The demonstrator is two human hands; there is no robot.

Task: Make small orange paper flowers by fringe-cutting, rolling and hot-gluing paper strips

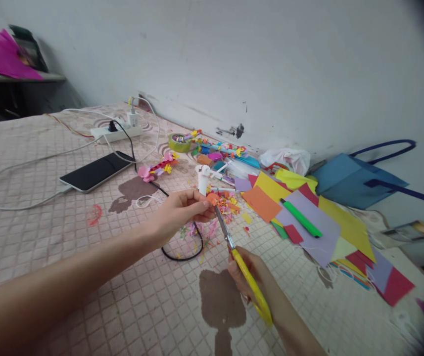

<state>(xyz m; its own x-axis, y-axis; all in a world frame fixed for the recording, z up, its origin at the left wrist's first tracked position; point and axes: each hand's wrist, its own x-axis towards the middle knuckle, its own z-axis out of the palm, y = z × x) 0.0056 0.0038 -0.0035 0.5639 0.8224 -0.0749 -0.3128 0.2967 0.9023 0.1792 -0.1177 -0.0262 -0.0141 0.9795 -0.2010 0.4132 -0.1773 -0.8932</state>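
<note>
My left hand point(187, 210) pinches a small orange paper piece point(212, 199) between thumb and fingers. My right hand point(251, 277) is wrapped round the yellow handles of a pair of scissors point(247, 272). The blades point up and away, their tips at the orange piece; whether they touch it I cannot tell. Just beyond my fingers stands a white glue gun point(202, 179), partly hidden by my left hand. Small coloured paper scraps point(230, 207) lie scattered behind and under the hands. A black cable point(182, 258) loops on the cloth below my left hand.
Coloured sheets point(308, 222) with a green marker point(301, 217) lie at the right, before a blue bag point(356, 180). A phone point(98, 170) on a white cable and a power strip point(117, 132) are at the left. A tape roll point(179, 143) and flower-decorated sticks point(160, 167) lie towards the wall.
</note>
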